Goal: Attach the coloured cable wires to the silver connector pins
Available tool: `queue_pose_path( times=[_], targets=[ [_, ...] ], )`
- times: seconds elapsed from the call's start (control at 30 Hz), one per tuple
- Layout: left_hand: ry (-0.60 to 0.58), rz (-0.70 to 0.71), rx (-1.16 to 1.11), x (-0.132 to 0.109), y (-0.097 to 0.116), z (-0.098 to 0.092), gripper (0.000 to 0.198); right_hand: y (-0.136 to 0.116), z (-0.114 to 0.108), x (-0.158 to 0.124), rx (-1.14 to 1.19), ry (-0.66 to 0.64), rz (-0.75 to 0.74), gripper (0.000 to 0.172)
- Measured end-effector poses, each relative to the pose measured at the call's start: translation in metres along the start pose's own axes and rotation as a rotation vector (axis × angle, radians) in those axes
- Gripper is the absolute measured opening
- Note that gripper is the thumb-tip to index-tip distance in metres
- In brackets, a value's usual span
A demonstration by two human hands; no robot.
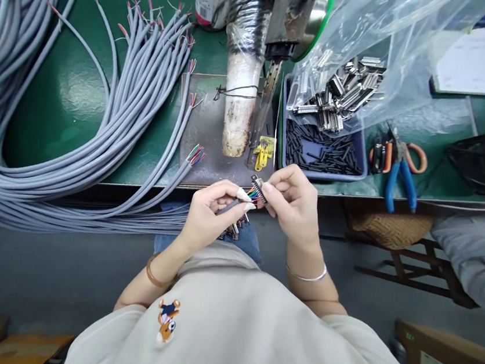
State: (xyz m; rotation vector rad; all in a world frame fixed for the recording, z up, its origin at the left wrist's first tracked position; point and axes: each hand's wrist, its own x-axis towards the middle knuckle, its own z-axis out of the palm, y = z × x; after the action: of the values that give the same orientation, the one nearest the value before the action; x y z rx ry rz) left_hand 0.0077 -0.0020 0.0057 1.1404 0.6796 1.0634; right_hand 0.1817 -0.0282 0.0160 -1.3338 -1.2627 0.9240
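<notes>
Just beyond the bench's front edge, my left hand pinches the end of a grey multi-core cable, its coloured wires fanning out toward the right. My right hand is closed on a metal D-sub connector, held upright between thumb and fingers. Some of the wires meet the connector's pin side; how many are joined cannot be made out. More connectors lie in my lap, partly hidden under my left hand.
Grey cables with stripped ends cover the bench's left. A soldering iron stands beside a white-ended duct. A blue bin holds black sleeves and a bag of connectors. Pliers lie to its right; a yellow piece sits near the edge.
</notes>
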Motion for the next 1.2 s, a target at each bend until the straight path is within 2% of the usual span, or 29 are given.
queue_pose_path(
  times=[0.1, 0.17, 0.27, 0.33, 0.4, 0.47, 0.63, 0.7, 0.87, 1.2],
  targets=[
    [0.038, 0.021, 0.101, -0.002, -0.001, 0.004, 0.011, -0.003, 0.000, -0.001, 0.114, -0.054, 0.083, 0.031],
    [0.095, -0.046, 0.093, -0.002, -0.003, 0.007, 0.015, -0.003, 0.001, -0.003, 0.063, -0.014, 0.051, 0.027],
    [0.182, -0.170, 0.008, 0.001, -0.006, 0.008, 0.025, 0.001, 0.003, -0.007, -0.136, 0.245, -0.167, 0.018],
    [0.217, -0.214, -0.050, 0.005, -0.006, 0.007, 0.032, 0.006, 0.003, -0.009, -0.176, 0.433, -0.345, 0.013],
    [0.238, -0.236, -0.093, 0.009, -0.006, 0.004, 0.038, 0.013, 0.001, -0.011, -0.158, 0.513, -0.446, 0.011],
    [0.238, -0.257, -0.119, 0.013, -0.007, 0.001, 0.040, 0.021, -0.001, -0.013, -0.192, 0.486, -0.470, 0.014],
    [0.208, -0.270, -0.131, 0.019, -0.011, 0.000, 0.039, 0.030, 0.000, -0.012, -0.492, 0.203, -0.584, 0.020],
    [0.211, -0.255, -0.108, 0.020, -0.011, 0.003, 0.036, 0.029, 0.003, -0.009, -0.524, 0.151, -0.627, 0.020],
    [0.270, -0.160, 0.017, 0.026, -0.009, 0.009, 0.030, 0.025, 0.010, 0.000, -0.460, 0.214, -0.555, 0.019],
    [0.337, -0.069, 0.151, 0.030, -0.008, 0.011, 0.018, 0.018, 0.011, 0.011, -0.464, 0.227, -0.567, 0.021]
  ],
)
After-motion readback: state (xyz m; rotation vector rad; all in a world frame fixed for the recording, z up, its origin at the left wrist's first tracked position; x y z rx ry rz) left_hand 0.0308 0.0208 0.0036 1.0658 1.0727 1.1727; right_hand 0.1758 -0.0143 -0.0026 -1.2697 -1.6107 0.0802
